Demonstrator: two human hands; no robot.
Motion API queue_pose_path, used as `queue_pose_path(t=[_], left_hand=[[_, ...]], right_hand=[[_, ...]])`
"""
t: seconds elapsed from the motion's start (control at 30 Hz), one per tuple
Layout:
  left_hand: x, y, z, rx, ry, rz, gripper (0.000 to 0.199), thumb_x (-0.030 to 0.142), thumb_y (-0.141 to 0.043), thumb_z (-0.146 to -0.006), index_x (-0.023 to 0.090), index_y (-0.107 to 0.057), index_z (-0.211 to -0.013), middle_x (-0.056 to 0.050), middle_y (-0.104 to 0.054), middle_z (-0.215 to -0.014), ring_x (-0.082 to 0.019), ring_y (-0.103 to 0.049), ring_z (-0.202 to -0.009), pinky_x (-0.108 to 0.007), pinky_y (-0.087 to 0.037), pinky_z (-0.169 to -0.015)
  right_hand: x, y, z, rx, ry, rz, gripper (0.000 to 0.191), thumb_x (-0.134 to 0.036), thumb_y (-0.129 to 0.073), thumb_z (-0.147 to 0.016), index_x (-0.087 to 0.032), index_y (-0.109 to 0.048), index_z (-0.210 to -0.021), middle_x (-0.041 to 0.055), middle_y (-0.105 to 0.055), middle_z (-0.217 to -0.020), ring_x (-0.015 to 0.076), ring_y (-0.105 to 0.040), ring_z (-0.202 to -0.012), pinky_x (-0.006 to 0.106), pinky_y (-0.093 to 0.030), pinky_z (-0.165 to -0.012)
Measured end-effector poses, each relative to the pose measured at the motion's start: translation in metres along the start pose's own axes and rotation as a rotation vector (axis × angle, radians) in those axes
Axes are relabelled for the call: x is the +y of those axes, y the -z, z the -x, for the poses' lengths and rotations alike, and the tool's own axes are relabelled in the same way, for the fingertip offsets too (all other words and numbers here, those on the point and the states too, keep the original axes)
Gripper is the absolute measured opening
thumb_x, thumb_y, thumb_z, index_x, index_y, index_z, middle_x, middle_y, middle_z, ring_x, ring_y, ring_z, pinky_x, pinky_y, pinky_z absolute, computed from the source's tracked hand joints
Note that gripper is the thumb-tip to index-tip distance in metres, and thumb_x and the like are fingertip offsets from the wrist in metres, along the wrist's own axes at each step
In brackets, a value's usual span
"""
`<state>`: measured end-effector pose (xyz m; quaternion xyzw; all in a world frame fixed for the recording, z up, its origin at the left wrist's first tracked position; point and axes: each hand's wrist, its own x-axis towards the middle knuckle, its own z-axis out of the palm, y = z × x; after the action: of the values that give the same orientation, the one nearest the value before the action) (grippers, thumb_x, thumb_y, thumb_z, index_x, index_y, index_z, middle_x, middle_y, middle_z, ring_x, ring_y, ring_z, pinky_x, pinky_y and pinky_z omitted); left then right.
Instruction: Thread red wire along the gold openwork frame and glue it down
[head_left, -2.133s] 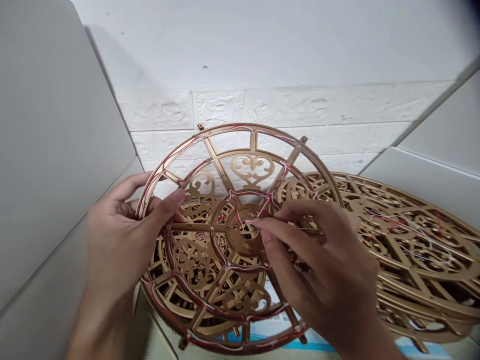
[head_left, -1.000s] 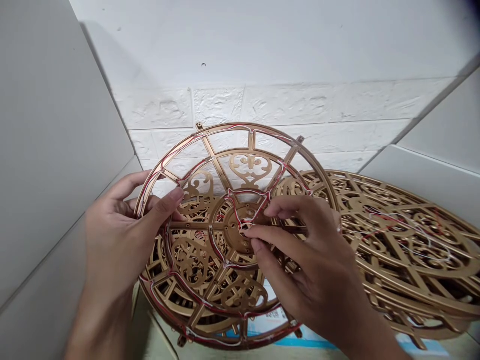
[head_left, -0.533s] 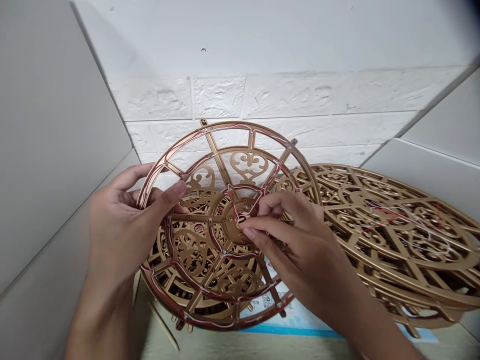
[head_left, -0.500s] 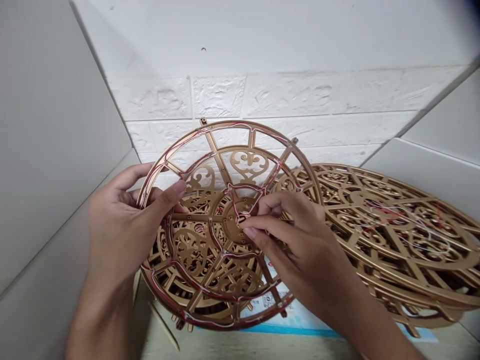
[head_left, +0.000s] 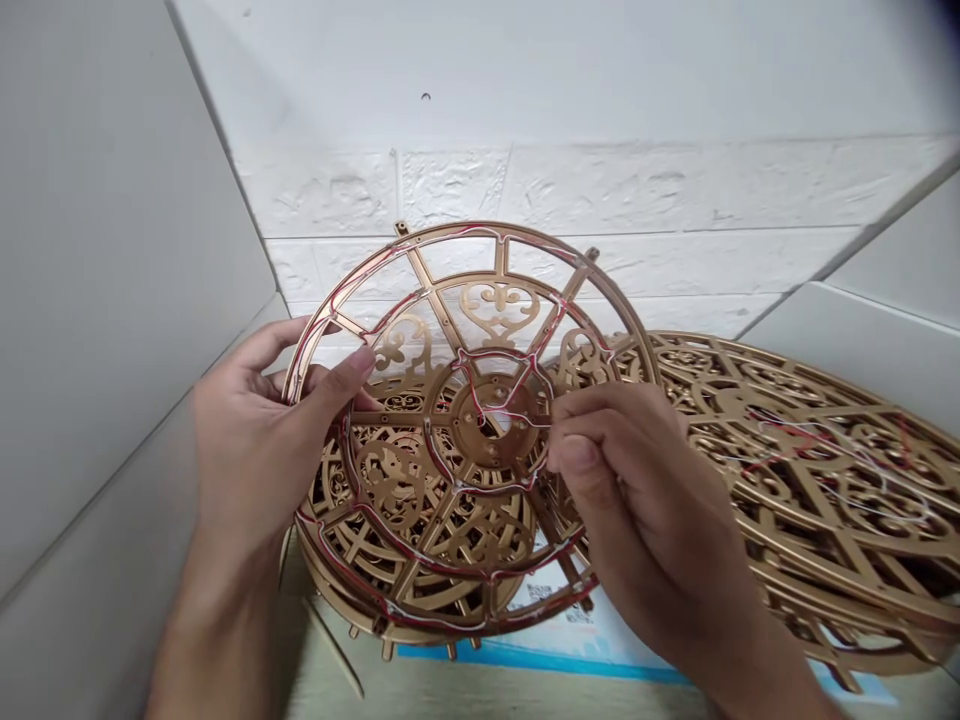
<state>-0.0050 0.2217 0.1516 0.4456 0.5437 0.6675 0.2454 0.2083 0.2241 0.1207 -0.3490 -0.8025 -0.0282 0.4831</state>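
Observation:
A round gold openwork frame [head_left: 437, 427] with rings, spokes and scroll ornaments is held up, tilted toward me. My left hand [head_left: 259, 430] grips its left side, thumb in front and fingers behind the outer ring. Red and white wires [head_left: 517, 412] run along the rings and cross the hole in the hub. Their ends lead into my right hand [head_left: 626, 480], whose fingers are closed on them just right of the hub. The tips of the wires are hidden in that fist.
More gold frames [head_left: 420, 600] lie stacked underneath. On the right stands a pile of larger gold frames [head_left: 847, 520] with loose wires on top. A blue and white printed sheet [head_left: 540, 655] lies below, a thin stick [head_left: 334, 645] at left. White walls [head_left: 600, 80] enclose the back and sides.
My right hand has moved right from the hub centre and closed into a fist, drawing the wires out toward the right. My left hand keeps its hold on the frame.

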Motion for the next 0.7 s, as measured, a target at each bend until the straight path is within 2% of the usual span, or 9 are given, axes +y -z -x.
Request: queue_pose_path(t=[0.17, 0.3, 0.43, 0.7], left_hand=[[0.0034, -0.0022, 0.001, 0.024, 0.009, 0.018, 0.029, 0.032, -0.09, -0.062, 0.025, -0.074, -0.085, 0.004, -0.07, -0.056, -0.01, -0.062, -0.042, -0.013, -0.05, -0.038], [0.0046, -0.0035, 0.0015, 0.027, 0.018, 0.015, 0.027, 0.03, -0.089, -0.062, 0.024, -0.074, -0.083, 0.003, -0.07, -0.056, -0.011, -0.062, -0.042, -0.014, -0.05, -0.038], [0.0029, -0.002, 0.0018, 0.008, 0.002, 0.001, 0.028, 0.031, -0.089, -0.064, 0.025, -0.074, -0.088, 0.004, -0.07, -0.057, -0.012, -0.064, -0.043, -0.014, -0.052, -0.039], [0.0048, -0.0047, 0.0042, 0.007, 0.04, -0.005, 0.028, 0.034, -0.089, -0.065, 0.026, -0.073, -0.087, 0.005, -0.07, -0.056, -0.012, -0.062, -0.041, -0.014, -0.051, -0.037]], right_hand=[[0.0022, -0.0015, 0.0007, 0.023, 0.014, 0.036, 0.017, -0.016, -0.052, -0.097, -0.024, -0.049, -0.082, -0.0008, -0.059, -0.08, 0.016, -0.054, -0.077, 0.034, -0.042, -0.072], [0.0002, -0.0016, 0.0001, 0.068, -0.042, 0.063, 0.014, -0.013, -0.06, -0.091, -0.024, -0.052, -0.09, -0.0018, -0.061, -0.081, 0.0155, -0.057, -0.074, 0.035, -0.043, -0.07], [-0.0021, 0.0002, -0.0005, 0.027, 0.034, 0.076, 0.016, -0.007, -0.057, -0.089, -0.023, -0.056, -0.088, 0.0006, -0.059, -0.085, 0.0153, -0.057, -0.077, 0.034, -0.043, -0.07], [-0.002, 0.0005, 0.0019, 0.002, 0.076, 0.09, 0.009, -0.013, -0.061, -0.091, -0.021, -0.063, -0.093, 0.0026, -0.057, -0.086, 0.0166, -0.056, -0.078, 0.036, -0.044, -0.072]])
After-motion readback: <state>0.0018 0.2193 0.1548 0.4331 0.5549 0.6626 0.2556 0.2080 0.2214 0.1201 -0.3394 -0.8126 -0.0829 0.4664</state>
